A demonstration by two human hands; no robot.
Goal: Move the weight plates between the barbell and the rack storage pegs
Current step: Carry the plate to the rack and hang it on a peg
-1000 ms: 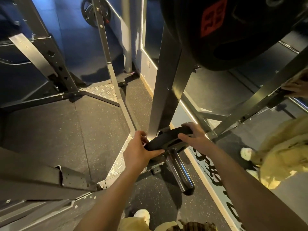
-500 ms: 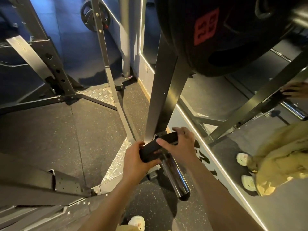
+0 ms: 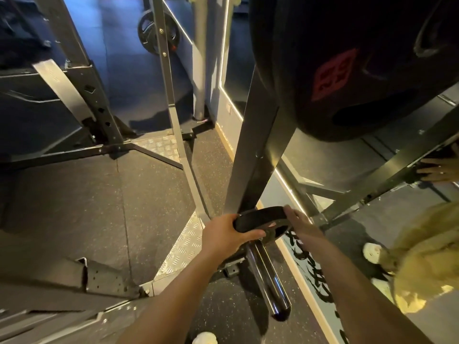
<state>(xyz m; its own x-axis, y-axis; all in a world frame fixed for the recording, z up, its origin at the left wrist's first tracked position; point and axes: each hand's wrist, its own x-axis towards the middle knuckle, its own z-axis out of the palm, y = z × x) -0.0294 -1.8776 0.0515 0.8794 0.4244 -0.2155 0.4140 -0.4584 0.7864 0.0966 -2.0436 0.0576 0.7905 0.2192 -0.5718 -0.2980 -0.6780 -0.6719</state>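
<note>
While both hands clamped it, the small black weight plate [image 3: 260,218] sat low at the foot of the rack upright [image 3: 250,155], over the inner end of the chrome storage peg [image 3: 269,281] that jutted toward the near edge. The left hand [image 3: 227,235] curled round the plate's left rim, thumb across its near face; the right hand [image 3: 299,220] gripped the right rim, fingers over the top. Whether the plate was seated on the peg could not be told. Above right hung a large black plate [image 3: 347,65] with a red label. A mirror [image 3: 372,239] stood at right, dark rubber floor [image 3: 74,207] spread at left, and another plate [image 3: 159,31] hung far off.
</note>
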